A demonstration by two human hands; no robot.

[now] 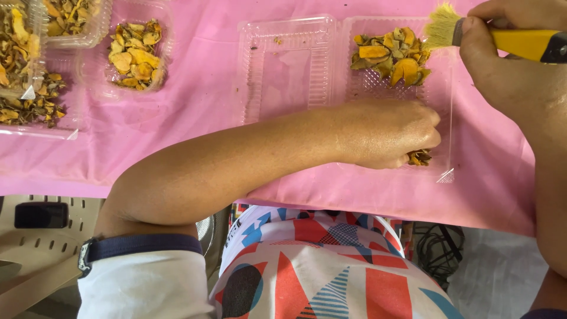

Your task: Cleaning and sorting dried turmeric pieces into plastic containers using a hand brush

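Here, dried yellow-orange slices (pixel 419 157) are clamped in the left hand (pixel 387 133) fingers inside the clear hinged plastic tray (pixel 440 100) near the surface's near edge, and could be scattered if the yellow-handled bristle brush (pixel 472 32), gripped in the right hand (pixel 502 65), were swept too hard.

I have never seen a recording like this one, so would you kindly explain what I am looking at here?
There is no machine here: a camera worn on a person's head looks down at their own two bare hands. They work over a pink cloth-covered table. In front lies an open clear plastic hinged box, holding a small heap of dried yellow-orange slices in its right half. The left hand reaches across and closes on a few dark dried pieces in that half. The right hand holds a yellow-handled brush with pale bristles beside the heap. More clear trays of dried slices sit at the left.
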